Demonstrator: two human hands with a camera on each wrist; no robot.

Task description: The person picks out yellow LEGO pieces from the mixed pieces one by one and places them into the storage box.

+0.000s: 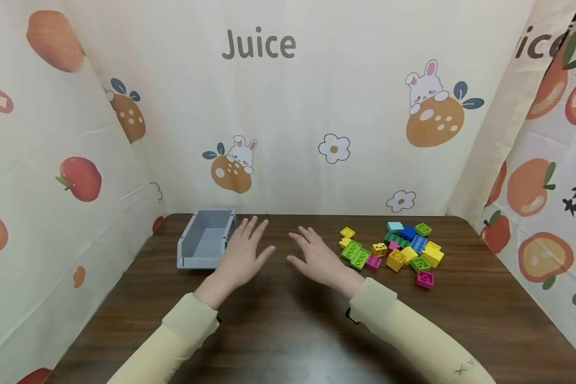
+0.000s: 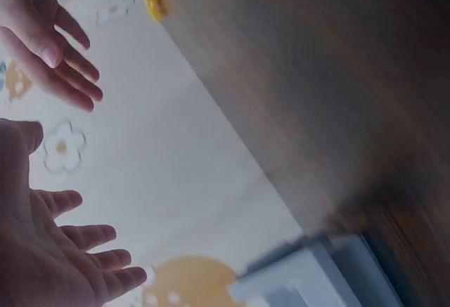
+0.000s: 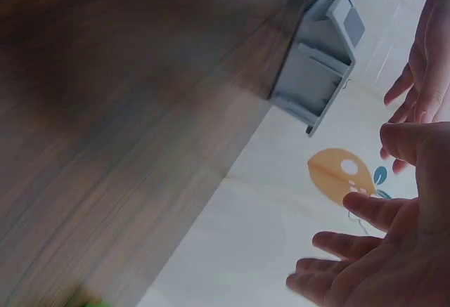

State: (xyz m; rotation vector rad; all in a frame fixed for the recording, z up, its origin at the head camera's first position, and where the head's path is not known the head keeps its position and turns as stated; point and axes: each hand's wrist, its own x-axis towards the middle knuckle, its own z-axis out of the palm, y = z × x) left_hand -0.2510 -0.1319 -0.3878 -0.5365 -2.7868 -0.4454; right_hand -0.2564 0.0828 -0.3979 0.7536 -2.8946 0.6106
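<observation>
Both hands hover over the middle of the table with fingers spread and nothing held. The left hand point(image 1: 242, 253) is just right of a grey plastic bin point(image 1: 206, 262) and overlaps its right side in the head view. Across a gap, the right hand point(image 1: 319, 260) has its fingertips toward the left hand. To its right lies a loose group of toy building bricks, among them a lime green brick point(image 1: 356, 255), a magenta brick point(image 1: 424, 279), a yellow brick point(image 1: 433, 257) and a blue brick point(image 1: 418, 244). In the right wrist view, the bin point(image 3: 313, 75) shows its side.
The dark wooden table point(image 1: 278, 330) ends at the back against a cream curtain point(image 1: 288, 106) printed with fruit, rabbits and flowers. More curtain point(image 1: 53, 229) hangs along the left side, and another printed one point(image 1: 533, 224) along the right.
</observation>
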